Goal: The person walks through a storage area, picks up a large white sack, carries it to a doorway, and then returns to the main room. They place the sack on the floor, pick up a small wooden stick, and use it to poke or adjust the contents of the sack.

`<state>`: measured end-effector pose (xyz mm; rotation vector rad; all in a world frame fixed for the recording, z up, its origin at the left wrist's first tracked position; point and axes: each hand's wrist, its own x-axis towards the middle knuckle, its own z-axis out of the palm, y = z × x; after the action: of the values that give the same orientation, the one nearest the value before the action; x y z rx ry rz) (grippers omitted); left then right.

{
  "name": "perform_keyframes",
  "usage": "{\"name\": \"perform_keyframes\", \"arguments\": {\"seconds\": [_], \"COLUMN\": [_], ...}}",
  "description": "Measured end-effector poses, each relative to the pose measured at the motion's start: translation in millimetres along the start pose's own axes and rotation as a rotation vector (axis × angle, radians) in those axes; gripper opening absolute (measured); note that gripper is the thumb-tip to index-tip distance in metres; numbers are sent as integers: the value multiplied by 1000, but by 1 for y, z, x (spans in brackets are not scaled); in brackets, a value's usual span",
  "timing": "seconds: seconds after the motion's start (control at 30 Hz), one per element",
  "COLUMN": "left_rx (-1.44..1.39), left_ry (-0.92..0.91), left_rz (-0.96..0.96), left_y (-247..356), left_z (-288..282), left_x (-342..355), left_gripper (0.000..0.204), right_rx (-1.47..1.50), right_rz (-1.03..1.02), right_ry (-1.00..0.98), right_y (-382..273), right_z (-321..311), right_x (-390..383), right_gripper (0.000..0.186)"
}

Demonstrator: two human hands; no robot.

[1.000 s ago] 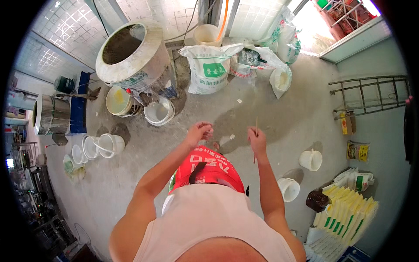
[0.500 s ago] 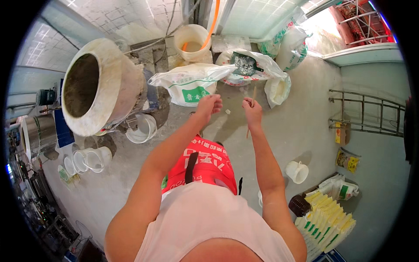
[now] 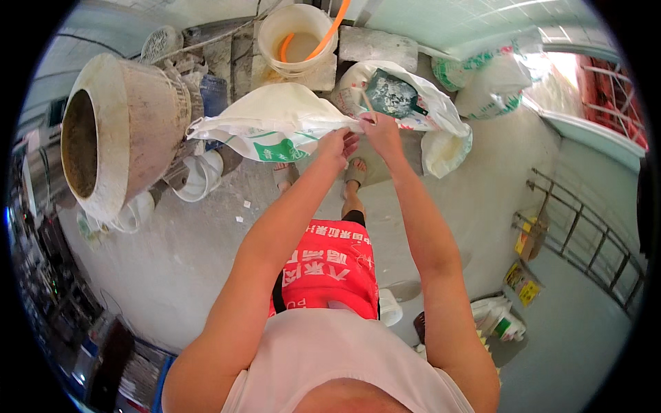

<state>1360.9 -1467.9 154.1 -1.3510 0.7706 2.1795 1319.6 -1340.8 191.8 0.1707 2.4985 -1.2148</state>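
A white woven sack (image 3: 268, 117) with a green printed panel stands ahead of me, its right end drawn out toward my hands. My left hand (image 3: 335, 146) is at this end with its fingers curled on the sack's edge; part of the grip is hidden. Beside it, my right hand (image 3: 382, 134) is closed around a thin wooden stick (image 3: 368, 103) that points up and away. The sack's pulled-out corner meets the right hand's fingers. Just beyond on the right is an opened white sack (image 3: 441, 113) with a dark green, powder-covered scoop (image 3: 391, 94) in it.
At the left stands a drum mixer (image 3: 138, 131) with white buckets (image 3: 200, 177) beside it. A bucket (image 3: 296, 31) with an orange hose (image 3: 330, 41) stands at the back. Full sacks (image 3: 492, 86) rest at the back right. A metal ladder (image 3: 585, 234) leans along the right wall.
I am closer to the sacks. Both hands have moved to the white sack's right end and closer together. The stick, still in my right hand, has swung to lean left.
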Motion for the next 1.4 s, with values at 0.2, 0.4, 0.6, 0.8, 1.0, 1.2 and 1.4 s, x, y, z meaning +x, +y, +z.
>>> {"name": "perform_keyframes", "arguments": {"seconds": [0.2,0.4,0.6,0.8,1.0,1.2,1.4], "left_rx": [-204,-269,-318,-353,-225,-331,-296], "left_ry": [24,2,-69,-46,-51,-97,-103], "left_rz": [155,202,259,216,152,72,105], "left_y": [-28,-42,-46,-35,-27,-30,-33], "left_z": [-14,-19,-33,-33,-40,-37,-38], "left_x": [1,-13,-6,-5,11,11,10], "left_gripper": [8,7,7,7,16,16,15], "right_rx": [-26,53,414,683,821,260,115], "right_rz": [-16,-243,227,554,421,-155,-144], "right_ry": [-257,-359,-372,-497,-302,25,22], "right_y": [21,30,38,37,30,31,36], "right_z": [0,-5,18,30,33,36,46], "right_x": [25,9,11,5,-23,-57,-53], "right_gripper": [24,19,16,11,13,17,16]}}
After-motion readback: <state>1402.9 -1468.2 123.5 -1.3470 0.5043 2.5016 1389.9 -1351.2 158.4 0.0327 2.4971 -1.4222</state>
